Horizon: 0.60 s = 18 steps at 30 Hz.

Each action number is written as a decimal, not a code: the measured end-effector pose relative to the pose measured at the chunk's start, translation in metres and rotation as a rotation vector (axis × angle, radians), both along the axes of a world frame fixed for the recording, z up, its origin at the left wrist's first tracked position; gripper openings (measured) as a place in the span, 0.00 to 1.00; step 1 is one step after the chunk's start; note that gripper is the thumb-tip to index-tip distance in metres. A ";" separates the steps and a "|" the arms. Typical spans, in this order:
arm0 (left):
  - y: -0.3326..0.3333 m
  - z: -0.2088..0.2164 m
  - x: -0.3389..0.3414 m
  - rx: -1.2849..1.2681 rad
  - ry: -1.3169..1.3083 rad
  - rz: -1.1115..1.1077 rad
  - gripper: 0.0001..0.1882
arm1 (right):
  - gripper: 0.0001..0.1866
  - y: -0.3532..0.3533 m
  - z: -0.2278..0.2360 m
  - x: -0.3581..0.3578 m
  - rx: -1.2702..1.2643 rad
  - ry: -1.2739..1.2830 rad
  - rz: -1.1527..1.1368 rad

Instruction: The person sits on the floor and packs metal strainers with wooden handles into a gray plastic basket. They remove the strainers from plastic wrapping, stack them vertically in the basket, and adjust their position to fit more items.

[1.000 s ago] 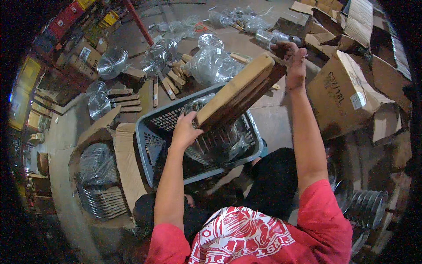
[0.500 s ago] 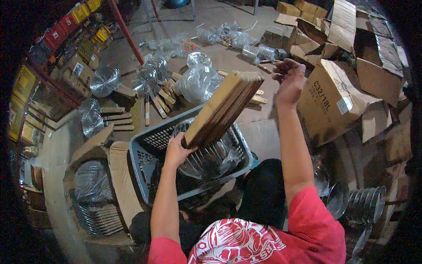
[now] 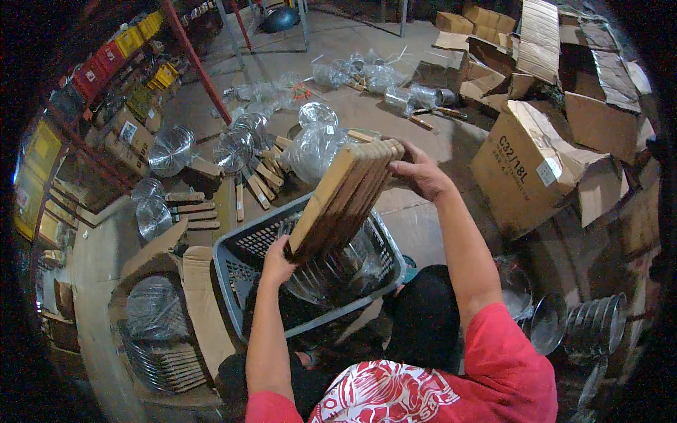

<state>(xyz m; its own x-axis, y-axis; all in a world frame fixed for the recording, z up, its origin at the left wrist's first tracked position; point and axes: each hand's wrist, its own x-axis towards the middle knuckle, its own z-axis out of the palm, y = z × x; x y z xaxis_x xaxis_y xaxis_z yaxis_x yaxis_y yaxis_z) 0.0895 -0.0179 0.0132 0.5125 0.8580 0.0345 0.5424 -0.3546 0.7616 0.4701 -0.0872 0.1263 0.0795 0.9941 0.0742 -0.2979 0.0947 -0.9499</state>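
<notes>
A row of flat wooden handles [image 3: 342, 201] stands tilted up side by side, belonging to several nested round metal pans [image 3: 331, 271] in a grey plastic basket [image 3: 264, 231]. My left hand [image 3: 278, 262] grips the lower end of the handles, near where they meet the metal; its fingertips are partly hidden behind the wood. Around the upper end of the same handles my right hand [image 3: 422, 173] is closed, thumb on the near side. The pans' lower parts are hidden in the basket, and clear plastic shows beside them.
To the left, a cardboard box [image 3: 201, 299] holds more nested wooden-handled pans. Loose pans [image 3: 171, 150] lie on the floor beyond the basket, with plastic-wrapped ones [image 3: 317, 151]. Cardboard cartons [image 3: 518, 180] stand at right, and stacked metal pans [image 3: 592, 326] lie near my right side.
My right hand has come down and left from open air and closed on the upper ends of the handles. The handles have tilted lower and shifted slightly left; my left hand keeps its grip.
</notes>
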 end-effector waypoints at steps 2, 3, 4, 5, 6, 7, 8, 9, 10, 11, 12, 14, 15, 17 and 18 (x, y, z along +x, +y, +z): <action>0.004 -0.017 -0.012 -0.121 -0.146 0.010 0.23 | 0.38 0.002 -0.001 -0.008 -0.041 -0.064 -0.011; 0.008 -0.031 -0.017 -0.185 -0.252 0.020 0.23 | 0.38 0.004 -0.001 -0.014 -0.061 -0.092 -0.007; 0.012 -0.047 -0.023 -0.196 -0.366 -0.006 0.23 | 0.39 0.007 0.000 -0.019 -0.050 -0.109 0.012; 0.020 -0.064 -0.031 -0.387 -0.480 0.057 0.23 | 0.36 0.012 0.000 -0.028 -0.025 -0.122 0.049; 0.030 -0.083 -0.037 -0.526 -0.604 0.081 0.23 | 0.36 0.016 0.001 -0.035 0.005 -0.139 0.101; 0.038 -0.102 -0.045 -0.579 -0.618 0.108 0.23 | 0.36 0.018 0.001 -0.043 0.015 -0.162 0.133; 0.046 -0.119 -0.052 -0.631 -0.632 0.137 0.23 | 0.36 0.020 0.002 -0.052 -0.033 -0.204 0.137; 0.052 -0.134 -0.060 -0.593 -0.537 0.171 0.23 | 0.33 0.018 0.004 -0.057 0.073 -0.377 0.161; 0.056 -0.147 -0.066 -0.531 -0.381 0.225 0.22 | 0.33 0.018 0.006 -0.064 0.082 -0.382 0.183; 0.059 -0.157 -0.072 -0.527 -0.385 0.229 0.22 | 0.32 0.018 0.008 -0.072 0.098 -0.391 0.209; 0.060 -0.163 -0.075 -0.498 -0.329 0.253 0.22 | 0.32 0.019 0.010 -0.079 0.164 -0.387 0.250; 0.057 -0.167 -0.084 -0.486 -0.326 0.280 0.21 | 0.27 0.019 0.014 -0.095 0.136 -0.458 0.247; 0.054 -0.166 -0.087 -0.499 -0.384 0.280 0.20 | 0.27 0.020 0.016 -0.101 0.126 -0.492 0.256; 0.049 -0.164 -0.090 -0.566 -0.491 0.268 0.19 | 0.26 0.018 0.019 -0.115 0.101 -0.575 0.229; 0.046 -0.164 -0.092 -0.616 -0.541 0.259 0.19 | 0.26 0.017 0.021 -0.120 0.179 -0.637 0.187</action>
<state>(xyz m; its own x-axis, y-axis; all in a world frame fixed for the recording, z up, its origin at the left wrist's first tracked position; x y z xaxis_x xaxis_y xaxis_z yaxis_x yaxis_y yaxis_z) -0.0020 0.0284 -0.1504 0.3449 0.8917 -0.2931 0.0564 0.2921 0.9547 0.3499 -0.0706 0.1471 -0.2061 0.9550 0.2134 0.2868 0.2675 -0.9199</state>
